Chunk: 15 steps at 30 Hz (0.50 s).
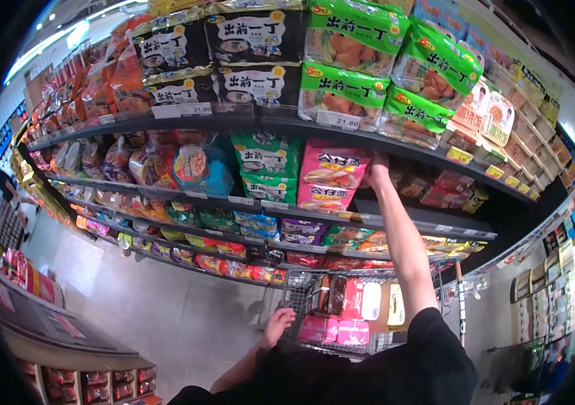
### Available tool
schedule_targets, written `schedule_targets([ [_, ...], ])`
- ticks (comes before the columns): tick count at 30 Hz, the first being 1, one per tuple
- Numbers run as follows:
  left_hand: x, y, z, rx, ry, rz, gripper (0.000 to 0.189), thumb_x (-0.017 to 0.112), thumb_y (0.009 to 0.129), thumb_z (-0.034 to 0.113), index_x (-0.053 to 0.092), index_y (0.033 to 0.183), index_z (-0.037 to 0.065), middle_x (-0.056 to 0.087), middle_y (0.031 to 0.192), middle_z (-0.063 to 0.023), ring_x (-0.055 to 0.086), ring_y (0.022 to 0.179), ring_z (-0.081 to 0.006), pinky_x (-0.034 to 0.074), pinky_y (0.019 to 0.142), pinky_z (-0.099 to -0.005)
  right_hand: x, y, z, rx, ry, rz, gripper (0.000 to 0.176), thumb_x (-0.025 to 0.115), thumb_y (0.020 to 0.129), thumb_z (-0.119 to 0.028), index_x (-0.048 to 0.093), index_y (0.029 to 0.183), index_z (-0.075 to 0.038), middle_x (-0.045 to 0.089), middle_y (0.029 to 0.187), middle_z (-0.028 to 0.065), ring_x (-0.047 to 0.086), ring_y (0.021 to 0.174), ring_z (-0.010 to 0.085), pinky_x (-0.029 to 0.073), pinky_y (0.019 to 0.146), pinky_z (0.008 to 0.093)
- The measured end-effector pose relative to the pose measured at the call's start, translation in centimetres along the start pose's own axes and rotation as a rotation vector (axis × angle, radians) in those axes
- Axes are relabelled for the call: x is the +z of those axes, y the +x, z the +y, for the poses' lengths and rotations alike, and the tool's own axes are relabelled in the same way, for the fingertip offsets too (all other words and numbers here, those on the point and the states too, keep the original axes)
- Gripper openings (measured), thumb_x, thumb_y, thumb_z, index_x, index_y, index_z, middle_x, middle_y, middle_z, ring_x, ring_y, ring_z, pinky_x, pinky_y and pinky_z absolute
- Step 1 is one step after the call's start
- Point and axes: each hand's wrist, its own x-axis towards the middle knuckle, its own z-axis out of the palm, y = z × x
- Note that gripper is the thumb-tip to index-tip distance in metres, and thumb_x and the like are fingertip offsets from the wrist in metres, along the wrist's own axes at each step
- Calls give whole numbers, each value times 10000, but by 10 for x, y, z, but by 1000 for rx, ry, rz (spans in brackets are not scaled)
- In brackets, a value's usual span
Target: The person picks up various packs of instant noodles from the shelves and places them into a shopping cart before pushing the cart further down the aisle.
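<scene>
Pink noodle packs (pixel 331 179) sit on a shelf just left of R hand (pixel 378 170), one tier below the black & bright green packs.

Biggest thing: shelf unit (pixel 280 120), several tiers, running both sides of R hand. Tier above R hand: black noodle packs (pixel 257 34) up & left, bright green packs (pixel 351 40) straight above, price tag (pixel 338 121) w/ 21.80 on the edge below them. Same tier as R hand: dark green packs (pixel 266 162) left, past the pink ones; blue bag (pixel 216 169) further left; reddish packs (pixel 448 190) to the right, deeper in.

Next, wire cart (pixel 295 287), below R hand & just right of L hand (pixel 278 327). Inside: two pink bundles (pixel 334 331) nearest L hand; behind them dark brown packs (pixel 330 295), then red-and-white pack (pixel 361 299), then tan item w/ yellow panel (pixel 396 305) furthest from L hand.

Pink noodle packs: 2 stacked, shiny wrap, big black Chinese characters, yellow band & food pic on upper one. Lower one partly cut off by shelf edge.

R hand is at the right side of upper pack; fingers mostly hidden, can't tell if clamped or apart. L hand: fingers loosely curled, no item visible in it, near cart rim; contact unclear.
</scene>
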Motion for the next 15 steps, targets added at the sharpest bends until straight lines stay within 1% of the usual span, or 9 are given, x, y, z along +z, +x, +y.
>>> schedule_targets([
  [2,-6,-15,-19,-96,41,-11,265,448,986,198,556,1190,69,628,1117,-66,614,969,-160,480,818,-307,-6,4,-6,-49,-274,-2,311,534,931,-330,613,1075,-66,645,1007,76,608,888,171,477,804,317],
  [3,-8,-21,-22,-102,67,-17,267,444,990,201,559,1181,57,630,1103,-68,613,963,-162,480,811,-305,-1,-1,-12,-195,-354,12,408,509,945,-369,561,1193,-49,588,1163,99,549,1028,195,419,912,325],
  [4,-10,-25,-23,-116,76,-20,267,444,990,201,559,1181,57,630,1103,-68,613,963,-162,480,811,-305,-1,-8,-26,-286,-643,-21,516,469,959,-416,486,1293,-23,522,1266,124,487,1108,208,366,976,332],
  [6,-15,-28,-21,-66,199,-56,257,468,983,208,572,1166,59,633,1095,-54,611,948,-148,469,786,-275,-1,-13,-36,-309,-838,54,554,434,967,-443,469,1305,-6,514,1280,137,475,1119,204,362,984,333],
  [7,-11,-34,-7,-37,223,-53,263,473,977,216,578,1148,46,644,1057,-53,613,922,-139,472,774,-273,1,-21,-33,-115,-749,189,617,427,946,-460,468,1303,41,551,1260,224,507,1179,327,385,979,367],
  [8,-14,-29,-6,-58,236,-58,263,473,977,216,578,1148,46,644,1057,-53,613,922,-139,472,774,-273,-7,-16,-41,190,-847,217,548,431,959,-472,521,1228,-3,612,1131,146,600,932,219,472,810,341],
  [10,-28,-12,-25,84,464,-62,259,496,965,220,592,1117,33,652,988,-51,609,876,-130,476,760,-277,6,-67,-73,246,-588,-23,457,485,945,-460,544,1124,-43,646,970,89,631,782,153,501,669,292],
  [12,-40,5,-37,208,442,-109,246,525,951,215,602,1085,24,650,920,-56,599,841,-122,478,747,-282,8,-110,-69,1,-345,16,340,536,938,-406,533,1046,-85,631,891,49,620,746,94,499,620,241],
  [15,-38,19,-31,264,523,-123,214,544,944,207,613,1036,27,646,846,-56,600,794,-123,480,727,-280,-49,-180,-46,115,-272,-18,264,530,950,-323,533,1037,-74,614,823,37,593,705,122,485,628,257],
])
